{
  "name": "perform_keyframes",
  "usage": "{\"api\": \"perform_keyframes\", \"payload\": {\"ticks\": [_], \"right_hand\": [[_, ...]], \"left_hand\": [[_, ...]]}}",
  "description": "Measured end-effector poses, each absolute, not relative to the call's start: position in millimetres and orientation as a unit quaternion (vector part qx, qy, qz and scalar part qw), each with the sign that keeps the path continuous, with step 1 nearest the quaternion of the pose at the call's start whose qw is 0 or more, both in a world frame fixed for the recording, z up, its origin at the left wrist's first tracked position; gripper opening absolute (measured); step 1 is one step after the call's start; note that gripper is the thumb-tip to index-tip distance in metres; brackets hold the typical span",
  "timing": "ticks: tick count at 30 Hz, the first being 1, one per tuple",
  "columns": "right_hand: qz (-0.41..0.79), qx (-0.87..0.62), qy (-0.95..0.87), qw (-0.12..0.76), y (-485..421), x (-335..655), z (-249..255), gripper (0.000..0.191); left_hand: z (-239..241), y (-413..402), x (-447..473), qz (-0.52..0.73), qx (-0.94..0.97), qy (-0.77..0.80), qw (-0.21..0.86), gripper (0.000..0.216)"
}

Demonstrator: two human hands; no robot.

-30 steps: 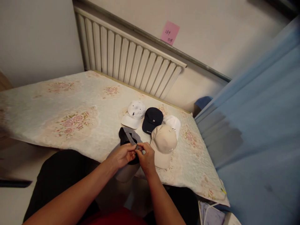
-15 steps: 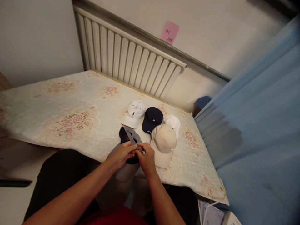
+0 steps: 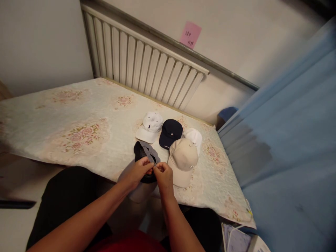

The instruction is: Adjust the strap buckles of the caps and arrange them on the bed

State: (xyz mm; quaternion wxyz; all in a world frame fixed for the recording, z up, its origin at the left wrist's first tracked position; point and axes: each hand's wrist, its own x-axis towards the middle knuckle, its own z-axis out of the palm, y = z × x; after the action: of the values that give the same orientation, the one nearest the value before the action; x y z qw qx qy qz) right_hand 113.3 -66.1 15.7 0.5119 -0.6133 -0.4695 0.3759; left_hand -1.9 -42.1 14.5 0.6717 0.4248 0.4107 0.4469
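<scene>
A dark grey cap [image 3: 150, 149] lies tipped at the bed's near edge, its back strap and opening towards me. My left hand [image 3: 141, 170] pinches the strap from the left. From the right, my right hand [image 3: 163, 174] pinches the same strap, its fingertips almost touching the left ones. The fingers hide the strap's fastening. A beige cap [image 3: 183, 157] sits just right of my right hand. Behind are a white cap [image 3: 152, 124] with a small dark logo, a navy cap [image 3: 172, 131], and another white cap [image 3: 197, 136] partly covered by the beige one.
The caps are on a flowered bed cover [image 3: 105, 115]. A white radiator [image 3: 147, 63] runs along the wall behind, below a pink note [image 3: 190, 35]. On the right hangs a blue curtain [image 3: 283, 140]. A bag-like item [image 3: 236, 238] stands at the lower right.
My fingers have shifted slightly on the strap, with the fingertips still close together. The grey cap's strap side has turned a little to the right. The other caps stay where they were.
</scene>
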Motion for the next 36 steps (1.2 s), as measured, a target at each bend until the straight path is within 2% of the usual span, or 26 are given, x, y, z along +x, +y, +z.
{"api": "perform_keyframes", "payload": {"ticks": [2, 5, 7, 15, 22, 29, 36], "right_hand": [[0.393, -0.61, -0.457, 0.514, -66, 114, 17, 0.007], [0.412, -0.607, -0.444, 0.514, -66, 116, 19, 0.008], [0.412, -0.608, -0.446, 0.511, -66, 118, 20, 0.009], [0.451, -0.597, -0.419, 0.515, -68, 121, 15, 0.01], [0.501, -0.572, -0.363, 0.538, -72, 123, 14, 0.012], [0.558, -0.541, -0.322, 0.54, -78, 124, 16, 0.011], [0.585, -0.515, -0.304, 0.548, -80, 129, 10, 0.009]], "left_hand": [[12, -41, -4, 0.445, 0.425, 0.38, 0.691, 0.012], [7, -38, -7, 0.413, 0.432, 0.333, 0.729, 0.034], [4, -35, -9, 0.382, 0.458, 0.327, 0.733, 0.038], [-4, -33, -8, 0.346, 0.54, 0.317, 0.699, 0.018], [-3, -35, -6, 0.367, 0.542, 0.328, 0.681, 0.006], [-10, -35, -9, 0.346, 0.534, 0.295, 0.713, 0.02], [-19, -35, -8, 0.338, 0.58, 0.326, 0.666, 0.014]]}}
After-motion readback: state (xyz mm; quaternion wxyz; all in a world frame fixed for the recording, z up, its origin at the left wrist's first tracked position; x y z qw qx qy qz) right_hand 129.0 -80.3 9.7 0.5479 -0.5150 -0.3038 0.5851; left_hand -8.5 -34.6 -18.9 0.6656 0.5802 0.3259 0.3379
